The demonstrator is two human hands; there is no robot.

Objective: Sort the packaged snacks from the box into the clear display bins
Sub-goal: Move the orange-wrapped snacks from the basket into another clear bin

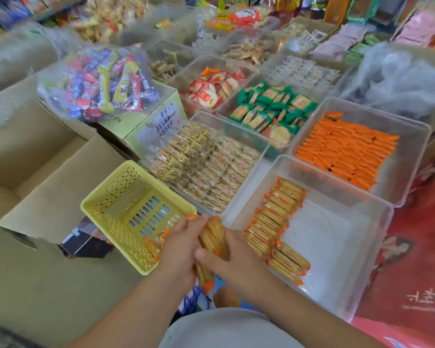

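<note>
Both my hands grip one bundle of biscuit packets (212,237), clear wrappers with orange ends, just over the right corner of a yellow slotted basket (126,204). My left hand (180,249) clasps the bundle from the left and my right hand (232,259) from the right. A few more such packets (151,244) lie in the basket's near corner. To the right stands a clear bin (337,237) holding a row of the same packets (274,222) along its left wall, the rest of its floor bare.
An open cardboard box (35,167) sits at the left. Behind are clear bins of yellow-wrapped snacks (206,167), orange packets (347,151), green packets (269,109) and red-and-white ones (211,89). A bag of mixed candies (103,81) rests on a green carton.
</note>
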